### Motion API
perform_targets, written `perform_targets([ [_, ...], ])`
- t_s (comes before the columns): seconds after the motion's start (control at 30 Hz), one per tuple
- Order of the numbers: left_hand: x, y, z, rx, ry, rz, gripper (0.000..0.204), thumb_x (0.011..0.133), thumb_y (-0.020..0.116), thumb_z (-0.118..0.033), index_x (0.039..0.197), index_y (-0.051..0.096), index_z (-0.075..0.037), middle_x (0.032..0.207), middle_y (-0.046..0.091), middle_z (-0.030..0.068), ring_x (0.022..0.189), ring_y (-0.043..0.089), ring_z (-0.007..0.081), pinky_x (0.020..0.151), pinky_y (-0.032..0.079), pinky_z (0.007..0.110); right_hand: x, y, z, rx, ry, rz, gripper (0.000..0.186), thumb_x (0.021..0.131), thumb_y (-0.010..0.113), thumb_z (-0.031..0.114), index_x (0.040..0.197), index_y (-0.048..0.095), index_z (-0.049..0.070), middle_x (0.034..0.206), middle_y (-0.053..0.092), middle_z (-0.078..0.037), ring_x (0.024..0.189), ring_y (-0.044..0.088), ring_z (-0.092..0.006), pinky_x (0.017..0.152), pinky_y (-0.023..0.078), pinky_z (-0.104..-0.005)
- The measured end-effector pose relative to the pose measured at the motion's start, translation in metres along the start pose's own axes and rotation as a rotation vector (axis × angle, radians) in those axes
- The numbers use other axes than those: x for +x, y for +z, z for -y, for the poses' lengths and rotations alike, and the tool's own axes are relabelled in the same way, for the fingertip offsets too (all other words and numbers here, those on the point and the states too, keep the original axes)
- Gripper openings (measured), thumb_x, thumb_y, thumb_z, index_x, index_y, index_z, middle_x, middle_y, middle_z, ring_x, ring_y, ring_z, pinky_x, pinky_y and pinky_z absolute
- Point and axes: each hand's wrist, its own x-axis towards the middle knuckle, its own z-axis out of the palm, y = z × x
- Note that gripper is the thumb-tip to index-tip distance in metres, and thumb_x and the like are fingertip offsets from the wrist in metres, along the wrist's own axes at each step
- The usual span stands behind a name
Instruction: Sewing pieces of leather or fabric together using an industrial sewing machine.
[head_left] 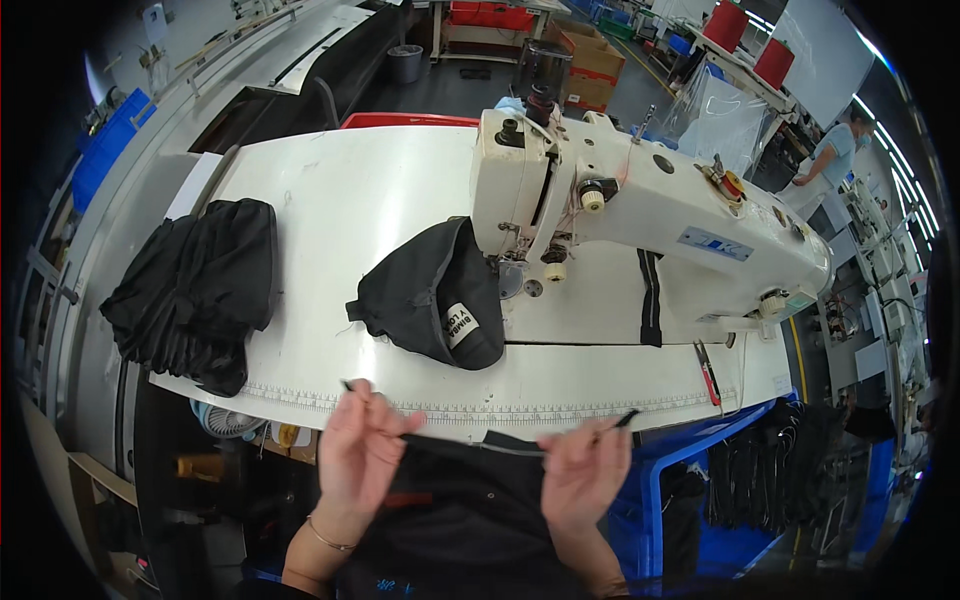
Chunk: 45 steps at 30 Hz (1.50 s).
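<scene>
I hold a black strip between my two hands, low in front of the desk's near edge. The fingers of my left hand are pinched together on one end, those of my right hand on the other; a dark tip pokes out past each. The strip is loose: it touches neither the bag nor the machine, so I judge its share of the work undone.

The bag sits on the desk just left of the needle area, its mouth gaping toward me. A white label already shows inside it, so that much looks done; I cannot make out the seams, nor whether the needle is in the cloth.

Off to the left lies a heap of black pieces, and I cannot tell whether they are finished or waiting. Another strip, the zip, lies under the machine's arm, unattached as far as I see. The red snips rest at the right, out of my fingers.
</scene>
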Motion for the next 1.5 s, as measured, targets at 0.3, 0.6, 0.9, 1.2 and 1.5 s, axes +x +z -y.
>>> perform_targets([
  [0.3,-0.023,-0.039,-0.058,0.433,0.118,0.079,0.012,0.093,0.053,-0.009,0.099,0.049,0.0,0.076,0.055,0.0089,0.066,0.057,0.0157,0.071,0.051,0.029,-0.029,-0.053,0.072,-1.137,0.297,-0.096,0.029,0.088,0.065,0.009,0.112,0.052,-0.002,0.086,0.059,-0.007,0.065,0.056,-0.0135,0.056,0.047,-0.0221],
  [0.6,0.026,0.045,0.009,1.235,0.189,0.858,0.02,0.078,0.068,0.001,0.098,0.066,0.0,0.104,0.06,0.0089,0.091,0.057,0.0234,0.074,0.048,0.032,0.012,-0.002,0.038,-0.961,0.414,0.669,0.02,0.087,0.063,0.003,0.105,0.062,-0.004,0.086,0.067,-0.011,0.073,0.065,-0.0122,0.067,0.053,-0.0229],
  [0.9,0.077,0.027,0.04,2.699,0.85,0.843,0.045,0.068,0.059,-0.006,0.106,0.054,0.017,0.088,0.055,0.0165,0.084,0.055,0.0266,0.075,0.047,0.029,0.079,-0.037,0.007,-1.2,-0.059,0.811,0.043,0.085,0.057,-0.002,0.128,0.049,0.0,0.092,0.065,-0.018,0.082,0.067,-0.0271,0.074,0.055,-0.0345],
  [1.2,0.159,0.046,0.009,2.089,0.531,0.63,0.014,0.066,0.063,-0.007,0.079,0.061,-0.001,0.072,0.056,0.0099,0.069,0.057,0.0238,0.059,0.045,0.033,0.169,-0.04,-0.037,-1.759,-0.846,1.188,0.033,0.066,0.061,0.012,0.096,0.066,-0.002,0.09,0.061,-0.014,0.083,0.06,-0.0256,0.087,0.048,-0.0416],
  [1.5,0.153,-0.001,0.026,2.24,0.8,0.997,0.025,0.066,0.061,-0.007,0.089,0.066,0.002,0.096,0.059,0.012,0.091,0.059,0.0274,0.07,0.048,0.038,0.16,-0.066,-0.05,-1.531,-0.221,0.992,0.029,0.081,0.059,0.012,0.109,0.061,0.006,0.109,0.062,-0.007,0.097,0.062,-0.0229,0.08,0.05,-0.0335],
])
